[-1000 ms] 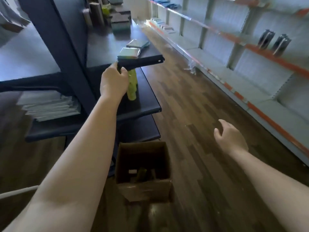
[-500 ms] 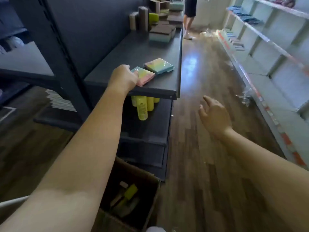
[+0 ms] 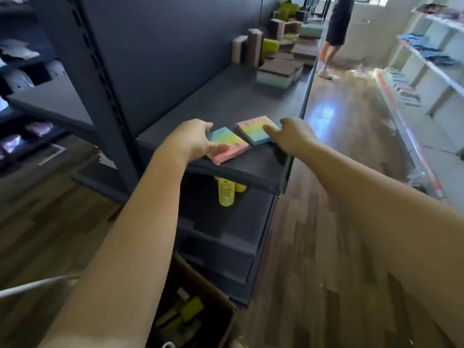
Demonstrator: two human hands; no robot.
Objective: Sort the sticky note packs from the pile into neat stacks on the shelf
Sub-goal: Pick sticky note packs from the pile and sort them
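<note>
Now, step in hand: squaring two rainbow-striped sticky note packs on the dark shelf [image 3: 226,101], mid-frame.
Near pack: near sticky note pack [image 3: 229,145] lying flat and skewed, one corner almost at the shelf's front lip.
Far pack: far sticky note pack [image 3: 256,129] flat just beside it, toward the right, a narrow gap between the two.
Left grip: left hand [image 3: 193,139] curled round the near pack's left side, thumb lying on its top face; holding it.
Right grip: right hand [image 3: 292,134] with fingers extended and relaxed, fingertips touching the far pack's right corner; nothing clasped.
Doing it well: likely best to slide rather than lift, turn the near pack until its sides run parallel to the lip, then push both away from the edge before stacking one on the other.
Edges: front lip just beneath both wrists; a careless nudge toward the bottom of the frame could tip a pack off toward the cardboard box [image 3: 200,315] at lower centre.
Open room: bare shelf surface stretching up-frame behind the packs, as far as the sponge stacks [image 3: 278,71] at upper centre-right.
Below: yellow bottles [image 3: 227,192] on the lower shelf, well apart from the packs.
Aisle: another person's legs [image 3: 329,59] at upper right, well apart.
</note>
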